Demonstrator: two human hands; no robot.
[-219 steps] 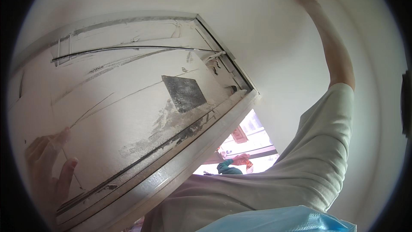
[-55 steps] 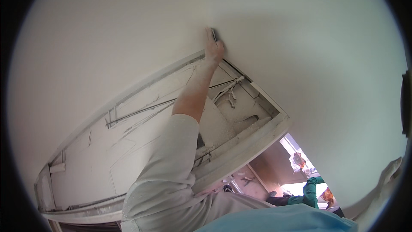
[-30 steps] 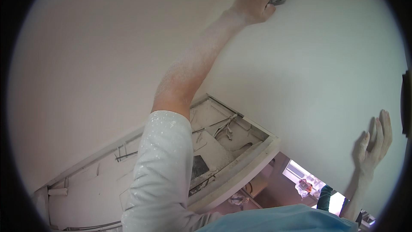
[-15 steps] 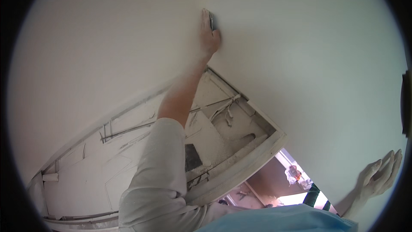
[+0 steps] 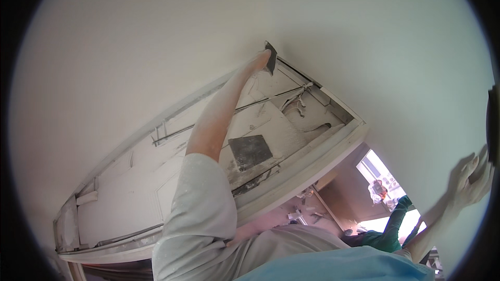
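Observation:
My left hand (image 5: 262, 59) reaches far out to the corner where two pale walls meet, just above the far tip of a dusty ledge. Its fingers are closed on a dark grey sheet of sandpaper (image 5: 271, 58), which faces the right-hand wall. White dust coats the forearm. At the right edge of the view my right hand (image 5: 473, 179) rests by the right wall (image 5: 380, 73), fingers apart and nothing visible in it; a dark shape hides part of the fingertips. Another dark square sheet (image 5: 250, 152) lies on the ledge under my left arm.
The dust-covered recessed ledge (image 5: 130, 198) has a raised front rim (image 5: 312, 171), loose cables (image 5: 297, 101) and thin rods. Below it, the room's floor lies far down, with a brown panel (image 5: 341, 192). A person in a dark green sleeve (image 5: 388, 231) is at the lower right.
My left hand has come down the wall corner with the sandpaper, close to the ledge's tip. The view has shifted, showing more of the ledge and the green sleeve. My right hand appears higher.

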